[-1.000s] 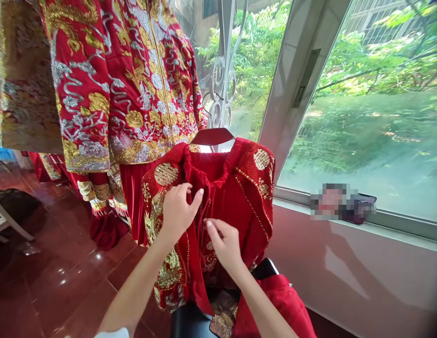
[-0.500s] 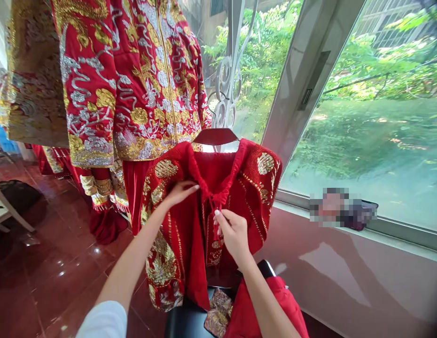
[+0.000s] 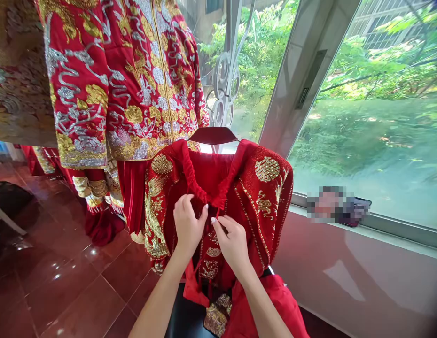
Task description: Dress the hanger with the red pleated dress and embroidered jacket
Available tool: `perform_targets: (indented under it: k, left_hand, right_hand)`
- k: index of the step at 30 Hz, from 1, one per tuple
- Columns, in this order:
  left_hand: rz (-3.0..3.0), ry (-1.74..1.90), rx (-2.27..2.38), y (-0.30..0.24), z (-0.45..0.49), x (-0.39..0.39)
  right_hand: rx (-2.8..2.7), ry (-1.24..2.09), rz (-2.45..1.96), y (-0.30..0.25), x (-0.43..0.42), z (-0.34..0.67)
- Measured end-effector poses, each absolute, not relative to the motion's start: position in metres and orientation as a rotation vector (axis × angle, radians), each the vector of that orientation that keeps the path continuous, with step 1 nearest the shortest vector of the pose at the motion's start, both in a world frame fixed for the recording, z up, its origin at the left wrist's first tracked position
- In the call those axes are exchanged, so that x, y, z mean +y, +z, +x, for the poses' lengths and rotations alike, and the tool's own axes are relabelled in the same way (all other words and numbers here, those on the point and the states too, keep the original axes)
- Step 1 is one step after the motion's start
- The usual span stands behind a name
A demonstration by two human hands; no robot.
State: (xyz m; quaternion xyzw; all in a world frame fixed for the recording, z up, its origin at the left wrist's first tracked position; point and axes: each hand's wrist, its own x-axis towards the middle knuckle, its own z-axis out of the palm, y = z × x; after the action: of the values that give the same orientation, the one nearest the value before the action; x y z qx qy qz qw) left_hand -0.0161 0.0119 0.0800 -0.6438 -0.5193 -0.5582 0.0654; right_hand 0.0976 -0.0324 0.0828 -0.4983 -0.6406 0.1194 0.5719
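Observation:
A red jacket with gold embroidery (image 3: 261,192) hangs on a red hanger (image 3: 213,135) in front of me. My left hand (image 3: 186,225) pinches the left front edge just below the collar. My right hand (image 3: 232,241) pinches the right front edge beside it. Thumbs and fingertips of both hands meet at the neck closure, holding the two edges together.
A larger red jacket with gold and silver embroidery (image 3: 134,80) hangs to the upper left. Red fabric (image 3: 271,305) lies over a black seat (image 3: 185,317) below. A window sill (image 3: 380,230) on the right holds a blurred object (image 3: 338,206). Red tiled floor (image 3: 63,291) spreads left.
My left hand came in from the open left front panel to the collar. The jacket front, open before, is now drawn together at the neck. The right hand rose slightly.

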Motion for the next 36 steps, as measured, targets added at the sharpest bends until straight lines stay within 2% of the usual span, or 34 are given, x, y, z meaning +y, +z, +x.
perform_targets:
  k: [5,11,18,29,33,36]
  left_hand:
    - [-2.203,-1.578,-1.734,0.070,-0.019,0.010]
    - [-2.183,-1.837,-1.757,0.072,-0.015,-0.003]
    - [-2.246,-1.670,-1.715,0.081,-0.004,0.009]
    - [-2.203,-2.843,-2.074,0.030,-0.032,-0.019]
    - [-2.345,-3.127,-2.205,0.017,-0.016,-0.032]
    - [-2.399,-3.208,-2.247,0.009,-0.008,-0.038]
  right_hand:
    - [-1.473,0.412,-1.176,0.078,-0.038,0.094]
    - [-1.428,0.446,-1.185,0.071,-0.036,0.095]
    - [-1.374,0.464,-1.216,0.065,-0.032,0.103]
    - [-1.205,0.677,-1.152,0.058,-0.020,0.085]
    - [-1.109,0.836,-1.077,0.063,-0.021,0.077]
    - [-1.008,0.988,-0.986,0.067,-0.024,0.072]
